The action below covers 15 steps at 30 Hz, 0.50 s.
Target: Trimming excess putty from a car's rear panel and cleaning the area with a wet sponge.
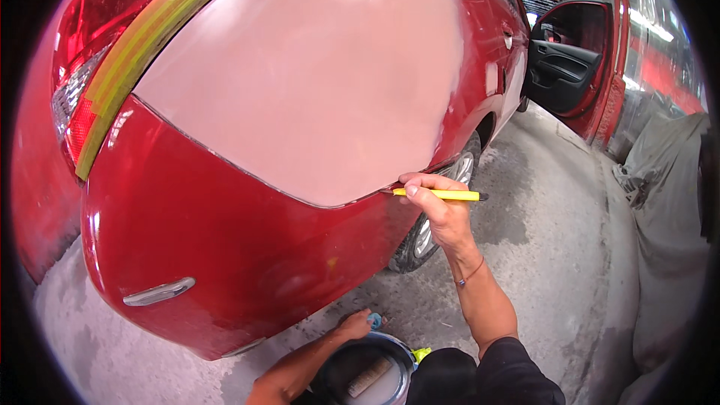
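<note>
My right hand (439,214) grips a slim yellow tool (456,196), its dark tip at the seam between the red rear bumper (225,232) and a rear body panel (300,82) coated matte pale pink. My left hand (352,325) is low, below the bumper, closed on a small blue item (375,321), perhaps a cloth, above the rim of a bucket (406,356). A block-like item (370,376) lies in the bucket. Yellow-green masking tape (135,45) runs along the tail light (79,124).
The rear wheel (424,240) is behind my right hand, on stained concrete floor (540,202). A front door (562,67) of the car stands open. Draped grey sheeting (667,202) and clear plastic line the right. A yellow item (421,352) sits beside the bucket.
</note>
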Tool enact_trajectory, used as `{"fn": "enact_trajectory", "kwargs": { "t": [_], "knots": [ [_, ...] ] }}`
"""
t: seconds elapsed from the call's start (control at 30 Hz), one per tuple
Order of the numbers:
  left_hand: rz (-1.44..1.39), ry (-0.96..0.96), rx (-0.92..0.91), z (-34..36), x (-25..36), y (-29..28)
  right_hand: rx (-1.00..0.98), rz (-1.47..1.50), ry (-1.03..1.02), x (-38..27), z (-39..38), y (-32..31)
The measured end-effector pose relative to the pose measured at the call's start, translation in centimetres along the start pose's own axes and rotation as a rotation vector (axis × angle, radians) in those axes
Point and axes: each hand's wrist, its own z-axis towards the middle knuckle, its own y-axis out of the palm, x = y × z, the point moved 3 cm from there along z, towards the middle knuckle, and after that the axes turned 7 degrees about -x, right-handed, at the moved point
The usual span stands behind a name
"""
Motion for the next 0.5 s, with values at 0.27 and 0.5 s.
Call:
{"fn": "enact_trajectory", "kwargs": {
  "t": [0.27, 0.5],
  "knots": [
    [0.006, 0.046, 0.042, -0.4, 1.0, -0.4, 0.086, 0.158, -0.024, 0.9, 0.2, -0.6],
    [0.002, 0.052, 0.05, 0.1, -0.6, 0.2, 0.054, 0.212, 0.044, 0.5, 1.2, -1.2]
  ]
}}
